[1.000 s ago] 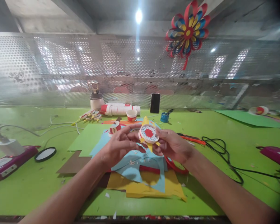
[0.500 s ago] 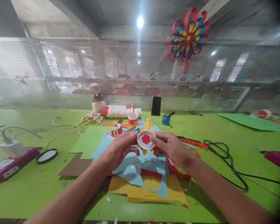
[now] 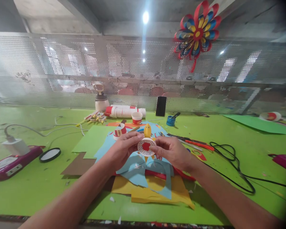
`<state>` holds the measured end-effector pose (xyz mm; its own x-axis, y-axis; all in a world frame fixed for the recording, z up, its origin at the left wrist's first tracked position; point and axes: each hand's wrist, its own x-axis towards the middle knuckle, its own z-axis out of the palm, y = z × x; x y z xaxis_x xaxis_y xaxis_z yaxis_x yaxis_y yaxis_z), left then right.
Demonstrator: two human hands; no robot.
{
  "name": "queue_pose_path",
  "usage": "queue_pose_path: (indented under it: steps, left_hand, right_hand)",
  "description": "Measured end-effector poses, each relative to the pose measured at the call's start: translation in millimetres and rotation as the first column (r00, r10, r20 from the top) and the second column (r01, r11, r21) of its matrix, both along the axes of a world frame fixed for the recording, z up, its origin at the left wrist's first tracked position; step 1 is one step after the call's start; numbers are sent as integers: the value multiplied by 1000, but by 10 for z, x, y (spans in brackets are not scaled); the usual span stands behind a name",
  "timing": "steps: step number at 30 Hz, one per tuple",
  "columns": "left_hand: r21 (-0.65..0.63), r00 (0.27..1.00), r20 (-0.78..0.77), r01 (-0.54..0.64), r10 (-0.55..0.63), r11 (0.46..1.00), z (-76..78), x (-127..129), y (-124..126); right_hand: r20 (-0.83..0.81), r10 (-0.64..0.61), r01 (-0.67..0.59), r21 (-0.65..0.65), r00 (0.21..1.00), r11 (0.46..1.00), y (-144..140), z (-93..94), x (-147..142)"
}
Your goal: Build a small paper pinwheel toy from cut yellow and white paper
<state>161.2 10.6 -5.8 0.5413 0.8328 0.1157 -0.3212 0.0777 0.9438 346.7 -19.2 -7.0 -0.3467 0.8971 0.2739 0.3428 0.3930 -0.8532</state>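
Between my two hands is a small paper turtle (image 3: 145,152), with a round white shell, a red centre patch, dark marks around it and a yellow head pointing away from me. My left hand (image 3: 125,148) grips its left rim, thumb on top. On the other side, my right hand (image 3: 171,151) pinches the rim, its thumb lying over the shell near the red patch. The fingers beneath are partly hidden. Under the hands lie cut sheets of light blue paper (image 3: 131,173) and yellow paper (image 3: 157,195).
Behind the hands stand paper cups (image 3: 136,118), a phone (image 3: 161,106) and a blue jar (image 3: 171,121). A utility knife (image 3: 197,144) and black cable (image 3: 233,171) lie right. At left are a purple power strip (image 3: 13,167) and a round black-rimmed disc (image 3: 50,155).
The turtle has shifted slightly left and tilted, its yellow head now lower. My right thumb has slid a little left on the shell. The camera view has moved slightly.
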Motion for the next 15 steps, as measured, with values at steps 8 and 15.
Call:
queue_pose_path:
  steps: [8, 15]
  left_hand:
    - [-66, 999, 39, -2, 5, 998, -36, -3, 29]
    - [-60, 992, 110, 61, -54, 996, -16, -1, 64]
  right_hand:
    - [-46, 16, -19, -71, 999, 997, -9, 9, -8]
    - [-76, 15, -22, -94, 997, 995, -22, 69, -22]
